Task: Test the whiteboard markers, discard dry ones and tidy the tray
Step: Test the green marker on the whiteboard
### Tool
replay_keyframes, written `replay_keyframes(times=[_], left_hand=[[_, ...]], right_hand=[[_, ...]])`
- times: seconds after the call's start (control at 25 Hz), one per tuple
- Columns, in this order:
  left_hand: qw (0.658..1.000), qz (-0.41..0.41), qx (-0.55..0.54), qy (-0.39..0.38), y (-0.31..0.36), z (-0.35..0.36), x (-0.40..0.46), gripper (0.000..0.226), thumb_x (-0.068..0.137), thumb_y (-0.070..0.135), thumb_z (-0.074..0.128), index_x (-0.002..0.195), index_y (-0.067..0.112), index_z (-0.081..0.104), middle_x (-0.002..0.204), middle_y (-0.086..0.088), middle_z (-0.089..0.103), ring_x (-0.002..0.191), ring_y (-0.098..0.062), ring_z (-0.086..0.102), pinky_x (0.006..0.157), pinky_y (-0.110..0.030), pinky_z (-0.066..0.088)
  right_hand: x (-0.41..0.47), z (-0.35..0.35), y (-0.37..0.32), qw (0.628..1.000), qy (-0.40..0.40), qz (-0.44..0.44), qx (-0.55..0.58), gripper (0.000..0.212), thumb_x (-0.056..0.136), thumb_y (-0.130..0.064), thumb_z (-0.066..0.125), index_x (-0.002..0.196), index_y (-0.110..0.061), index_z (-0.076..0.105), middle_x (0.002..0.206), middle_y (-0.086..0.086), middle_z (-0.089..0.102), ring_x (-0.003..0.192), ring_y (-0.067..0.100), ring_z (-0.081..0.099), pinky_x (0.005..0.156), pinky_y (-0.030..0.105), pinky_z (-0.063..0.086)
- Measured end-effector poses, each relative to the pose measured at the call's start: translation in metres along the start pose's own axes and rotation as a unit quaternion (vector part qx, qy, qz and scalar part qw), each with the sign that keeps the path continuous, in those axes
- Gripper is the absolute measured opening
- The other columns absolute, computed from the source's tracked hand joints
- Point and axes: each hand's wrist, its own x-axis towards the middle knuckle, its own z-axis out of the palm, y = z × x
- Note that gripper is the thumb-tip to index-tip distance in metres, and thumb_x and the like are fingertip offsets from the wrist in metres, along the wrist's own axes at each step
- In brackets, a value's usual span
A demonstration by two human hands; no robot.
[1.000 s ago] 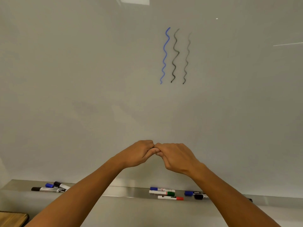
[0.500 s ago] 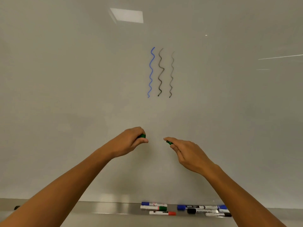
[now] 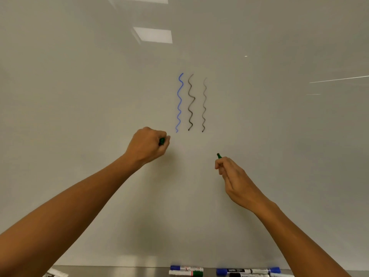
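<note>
Whiteboard fills nearly the whole view, pale and glossy, a ceiling light reflected near the top. Metal tray runs along the bottom edge; capped markers lie in it in two loose clusters, a blue-capped and a green-capped one left of centre, more blue and black ones to the right. Both forearms reach up from below. Three wavy test lines sit mid-board: blue line strong, middle black line decent, right-hand grey line faint and thin. Left hand is a closed fist around a green cap, just below and left of the blue line. Right hand pinches the green marker in its fingers, bare tip pointing up at the board, well below the lines and not touching the surface that I can see. Step in hand, by my reading: fourth test, marker uncapped and ready. Next move calls for lifting the tip to the clear patch right of the grey line, pressing lightly, and drawing a stroke to judge the ink.
</note>
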Motion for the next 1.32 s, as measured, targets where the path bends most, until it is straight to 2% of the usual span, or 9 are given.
replay_keyframes(times=[0.16, 0.32, 0.48, 0.56, 0.68, 0.92, 1.08, 1.2, 1.32], left_hand=[[0.996, -0.067, 0.006, 0.059, -0.013, -0.002, 0.031, 0.056, 0.093, 0.045, 0.051, 0.047, 0.018, 0.033, 0.037, 0.004, 0.025, 0.037, -0.021, 0.028, 0.046, -0.031, 0.038], [0.992, -0.036, -0.003, 0.119, -0.022, -0.003, 0.051, 0.068, 0.098, 0.061, 0.034, 0.050, 0.014, 0.046, 0.042, 0.002, 0.040, 0.039, -0.024, 0.040, 0.044, -0.031, 0.036], [0.979, 0.018, 0.007, 0.204, -0.039, 0.001, 0.070, 0.049, 0.101, 0.052, 0.040, 0.096, 0.017, 0.074, 0.106, -0.004, 0.073, 0.099, -0.027, 0.067, 0.077, -0.040, 0.047], [0.976, 0.040, 0.051, 0.207, -0.049, 0.007, 0.079, 0.042, 0.100, 0.045, 0.047, 0.128, 0.018, 0.064, 0.147, -0.009, 0.050, 0.143, -0.030, 0.036, 0.106, -0.048, 0.033], [0.984, 0.014, 0.085, 0.155, -0.060, 0.015, 0.089, 0.057, 0.101, 0.053, 0.036, 0.148, 0.022, 0.043, 0.163, -0.010, 0.021, 0.152, -0.031, 0.005, 0.121, -0.053, 0.013], [0.976, -0.023, 0.148, 0.159, -0.072, 0.033, 0.092, 0.063, 0.101, 0.057, 0.030, 0.154, 0.022, 0.031, 0.164, -0.013, 0.011, 0.152, -0.032, 0.004, 0.123, -0.051, 0.008], [0.972, -0.009, 0.146, 0.185, -0.073, 0.036, 0.091, 0.060, 0.101, 0.051, 0.036, 0.153, 0.021, 0.033, 0.164, -0.012, 0.014, 0.152, -0.031, 0.007, 0.122, -0.053, 0.011], [0.970, -0.004, 0.145, 0.194, -0.074, 0.038, 0.090, 0.058, 0.101, 0.048, 0.038, 0.152, 0.020, 0.035, 0.164, -0.013, 0.015, 0.152, -0.032, 0.008, 0.122, -0.053, 0.012], [0.969, 0.001, 0.142, 0.201, -0.074, 0.038, 0.089, 0.057, 0.101, 0.046, 0.040, 0.151, 0.019, 0.037, 0.163, -0.013, 0.017, 0.152, -0.032, 0.010, 0.122, -0.053, 0.013]], right_hand=[[0.019, -0.018, 0.003, 0.998, 0.056, -0.012, 0.012, 0.051, 0.099, 0.007, 0.036, 0.117, -0.032, 0.064, 0.093, -0.011, 0.047, 0.075, 0.015, 0.060, 0.071, 0.014, 0.046], [0.034, -0.034, -0.004, 0.991, 0.111, -0.002, 0.074, 0.036, 0.105, -0.019, 0.047, 0.138, -0.030, 0.056, 0.096, -0.007, 0.055, 0.072, 0.017, 0.066, 0.066, 0.021, 0.053], [0.048, -0.047, -0.011, 0.991, 0.091, 0.040, 0.088, 0.068, 0.088, -0.046, 0.066, 0.147, -0.045, 0.033, 0.111, -0.010, 0.055, 0.093, 0.011, 0.061, 0.075, 0.019, 0.052], [0.055, -0.053, -0.008, 0.994, 0.059, 0.052, 0.077, 0.093, 0.077, -0.043, 0.081, 0.147, -0.051, 0.021, 0.120, -0.011, 0.050, 0.098, 0.008, 0.061, 0.080, 0.019, 0.052], [0.065, -0.057, 0.002, 0.997, 0.050, 0.053, 0.024, 0.109, 0.066, -0.046, 0.088, 0.147, -0.049, 0.016, 0.119, -0.010, 0.049, 0.096, 0.009, 0.060, 0.082, 0.025, 0.056], [0.085, -0.069, 0.014, 0.981, 0.189, 0.000, 0.047, 0.037, 0.087, -0.066, 0.058, 0.104, -0.034, 0.047, 0.084, -0.008, 0.064, 0.071, 0.013, 0.066, 0.067, 0.037, 0.060], [0.096, -0.070, 0.013, 0.977, 0.200, 0.013, 0.075, 0.036, 0.098, -0.055, 0.035, 0.097, -0.036, 0.066, 0.074, -0.006, 0.069, 0.072, 0.011, 0.068, 0.070, 0.040, 0.058], [0.109, -0.069, 0.007, 0.960, 0.245, 0.016, 0.133, 0.019, 0.100, -0.042, 0.044, 0.106, -0.033, 0.059, 0.068, 0.005, 0.062, 0.058, 0.010, 0.059, 0.055, 0.031, 0.050], [0.120, -0.069, 0.003, 0.946, 0.278, 0.023, 0.164, 0.004, 0.098, -0.025, 0.060, 0.097, -0.026, 0.056, 0.072, 0.011, 0.061, 0.062, 0.032, 0.059, 0.053, 0.047, 0.050]])
